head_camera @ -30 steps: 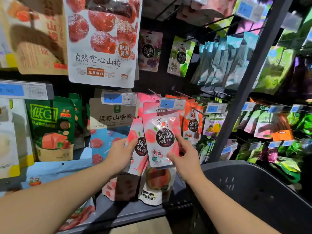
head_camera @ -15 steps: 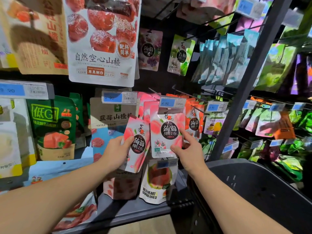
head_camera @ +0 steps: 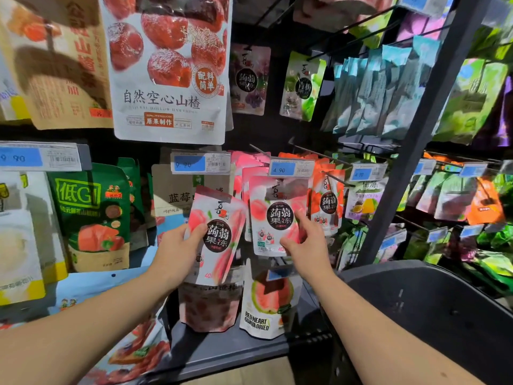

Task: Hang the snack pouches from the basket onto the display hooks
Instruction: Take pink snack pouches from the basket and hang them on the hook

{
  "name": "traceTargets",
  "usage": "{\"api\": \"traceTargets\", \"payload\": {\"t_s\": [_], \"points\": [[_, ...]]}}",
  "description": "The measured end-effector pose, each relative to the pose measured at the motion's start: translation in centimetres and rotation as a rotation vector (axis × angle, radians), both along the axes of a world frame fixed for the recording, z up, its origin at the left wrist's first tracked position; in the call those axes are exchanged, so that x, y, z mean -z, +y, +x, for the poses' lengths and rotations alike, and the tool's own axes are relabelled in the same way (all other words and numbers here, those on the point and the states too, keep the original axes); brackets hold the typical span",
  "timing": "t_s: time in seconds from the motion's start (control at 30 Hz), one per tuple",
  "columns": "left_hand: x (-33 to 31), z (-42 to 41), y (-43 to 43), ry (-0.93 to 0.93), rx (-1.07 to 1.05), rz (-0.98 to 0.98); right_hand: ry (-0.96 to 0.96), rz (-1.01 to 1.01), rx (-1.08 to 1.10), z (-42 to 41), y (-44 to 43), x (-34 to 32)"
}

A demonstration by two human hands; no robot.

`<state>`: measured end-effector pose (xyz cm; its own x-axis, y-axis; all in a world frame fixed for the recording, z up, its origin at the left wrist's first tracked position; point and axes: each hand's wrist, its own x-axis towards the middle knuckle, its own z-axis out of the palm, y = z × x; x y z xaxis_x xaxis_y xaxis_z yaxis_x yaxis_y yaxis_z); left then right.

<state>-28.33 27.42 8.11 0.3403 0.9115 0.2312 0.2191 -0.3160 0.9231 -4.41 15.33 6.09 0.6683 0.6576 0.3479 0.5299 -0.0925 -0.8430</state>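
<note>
My left hand [head_camera: 177, 251] grips a pink peach jelly pouch [head_camera: 219, 234] by its left edge, tilted, just left of the hook row. My right hand [head_camera: 304, 243] pinches the lower right of a second pink peach pouch [head_camera: 274, 215], which sits upright at the front of the hook [head_camera: 277, 159] under the 4.90 price tag [head_camera: 291, 168]. More pink pouches hang behind it. The dark basket [head_camera: 433, 315] stands at the lower right; its inside is in shadow.
A large hawthorn bag [head_camera: 169, 70] hangs above. A green bag [head_camera: 95, 215] is at the left, a guava pouch [head_camera: 270, 298] on the shelf [head_camera: 222, 354] below. A grey upright post [head_camera: 416, 145] divides the racks. Orange pouches [head_camera: 329, 201] hang to the right.
Both hands have risen toward the hook. The right-hand pouch moved up to just under the price tag, and the left-hand pouch lifted and tilted.
</note>
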Motion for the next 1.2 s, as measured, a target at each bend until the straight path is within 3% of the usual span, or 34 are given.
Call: {"api": "traceTargets", "payload": {"t_s": [0.4,0.67,0.77,0.83,0.97,1.2], "points": [[0.6,-1.3,1.7,-0.065,-0.016,-0.077,-0.036,-0.115,0.123,-1.1,6.9,0.6],[0.4,0.3,1.0,-0.087,-0.001,-0.081,-0.065,-0.216,0.125,-0.8,5.7,0.2],[0.3,1.5,0.6,-0.081,0.013,-0.081,-0.128,-0.100,0.167,-1.5,3.9,-0.3],[-0.1,2.5,-0.1,-0.065,0.005,-0.067,-0.070,-0.013,0.094,-1.9,2.7,-1.0],[-0.5,5.1,-1.5,-0.122,0.059,-0.103,0.186,-0.023,-0.173,-2.9,1.4,-2.2],[-1.3,8.7,-4.2,-0.163,0.131,-0.102,0.161,0.034,-0.168,-1.9,-0.9,-3.1]]}}
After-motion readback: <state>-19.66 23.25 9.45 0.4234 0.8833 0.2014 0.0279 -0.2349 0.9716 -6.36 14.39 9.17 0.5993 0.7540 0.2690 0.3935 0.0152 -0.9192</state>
